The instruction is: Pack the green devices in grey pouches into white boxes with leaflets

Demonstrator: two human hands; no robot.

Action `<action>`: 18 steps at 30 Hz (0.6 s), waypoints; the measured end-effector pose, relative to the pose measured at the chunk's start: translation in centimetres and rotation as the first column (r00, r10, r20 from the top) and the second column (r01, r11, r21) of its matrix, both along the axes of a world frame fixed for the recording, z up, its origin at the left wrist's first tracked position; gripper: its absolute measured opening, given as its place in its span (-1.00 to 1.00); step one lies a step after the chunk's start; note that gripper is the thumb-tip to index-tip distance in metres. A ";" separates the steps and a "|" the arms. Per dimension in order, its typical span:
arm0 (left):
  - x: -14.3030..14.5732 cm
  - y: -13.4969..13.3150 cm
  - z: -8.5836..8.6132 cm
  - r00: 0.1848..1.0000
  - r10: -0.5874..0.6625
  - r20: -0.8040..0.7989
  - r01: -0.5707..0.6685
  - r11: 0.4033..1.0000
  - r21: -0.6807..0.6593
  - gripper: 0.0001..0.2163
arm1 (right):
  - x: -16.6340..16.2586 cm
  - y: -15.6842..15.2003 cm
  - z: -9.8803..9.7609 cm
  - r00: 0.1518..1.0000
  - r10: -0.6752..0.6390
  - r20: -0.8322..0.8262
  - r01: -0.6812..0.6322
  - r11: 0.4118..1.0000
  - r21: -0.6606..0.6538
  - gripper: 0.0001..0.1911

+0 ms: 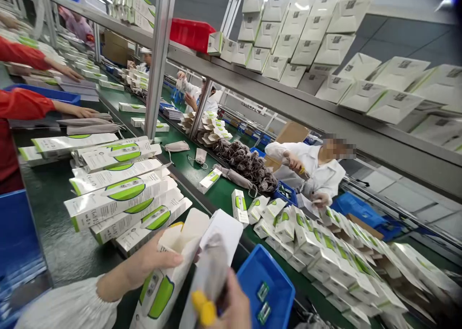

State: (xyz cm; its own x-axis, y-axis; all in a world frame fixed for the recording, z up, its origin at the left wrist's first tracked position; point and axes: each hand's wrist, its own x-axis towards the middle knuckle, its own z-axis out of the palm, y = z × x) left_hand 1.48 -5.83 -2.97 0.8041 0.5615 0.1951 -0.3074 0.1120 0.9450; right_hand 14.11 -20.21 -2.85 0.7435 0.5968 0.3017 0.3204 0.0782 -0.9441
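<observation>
Toward the near edge of the table (63, 254), the left hand (149, 259) grips an open box (162, 290) whose raised flap (196, 223) could snag the pouch (213, 266) the right hand (233, 305) grasps.

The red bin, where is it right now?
In the head view, the red bin is up on the metal shelf, left of centre, between the tall post and the white boxes.

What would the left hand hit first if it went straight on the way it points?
Beyond the open box it already holds, the left hand would probably meet the white paper beside the grey pouch. Depth between box and paper is unclear.
</observation>
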 end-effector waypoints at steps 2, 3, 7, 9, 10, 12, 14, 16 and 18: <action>0.3 -0.6 -0.5 0.988 0.118 -0.102 -0.119 0.993 -0.009 -0.39 | 1.8 -0.9 2.9 0.975 -0.041 -0.219 0.065 0.992 0.105 -0.46; 0.6 -1.1 -0.7 0.971 0.183 -0.152 -0.184 0.983 0.007 -0.33 | 2.4 -1.2 4.4 0.947 -0.038 -0.319 0.093 0.983 0.157 -0.45; 1.8 -3.4 -1.2 0.942 0.307 -0.139 -0.276 0.939 0.204 -0.36 | 2.0 0.0 8.2 0.847 0.092 -0.523 0.099 0.940 0.325 -0.41; 2.2 -4.3 -1.1 0.927 0.351 -0.130 -0.310 0.915 0.258 -0.43 | 0.8 1.4 8.3 0.877 0.096 -0.470 0.080 0.937 0.341 -0.41; 2.3 -4.6 -1.0 0.910 0.388 -0.144 -0.346 0.904 0.251 -0.46 | 0.2 2.0 8.0 0.903 0.085 -0.420 0.065 0.942 0.329 -0.39; 2.4 -5.1 -0.8 0.878 0.448 -0.167 -0.415 0.887 0.202 -0.49 | -0.7 2.5 7.2 0.956 0.024 -0.294 0.057 0.963 0.263 -0.37; 2.3 -5.2 -0.7 0.875 0.460 -0.149 -0.443 0.886 0.138 -0.52 | -1.5 2.2 6.5 0.982 -0.104 -0.157 0.134 0.972 0.191 -0.36; 2.2 -5.0 -0.6 0.903 0.418 -0.098 -0.407 0.906 0.112 -0.53 | -2.5 1.5 5.8 0.964 -0.267 -0.001 0.265 0.956 0.127 -0.33; 2.3 -4.5 -0.7 0.929 0.358 -0.089 -0.340 0.924 0.173 -0.56 | -3.9 1.0 5.1 0.908 -0.373 0.191 0.366 0.928 0.069 -0.35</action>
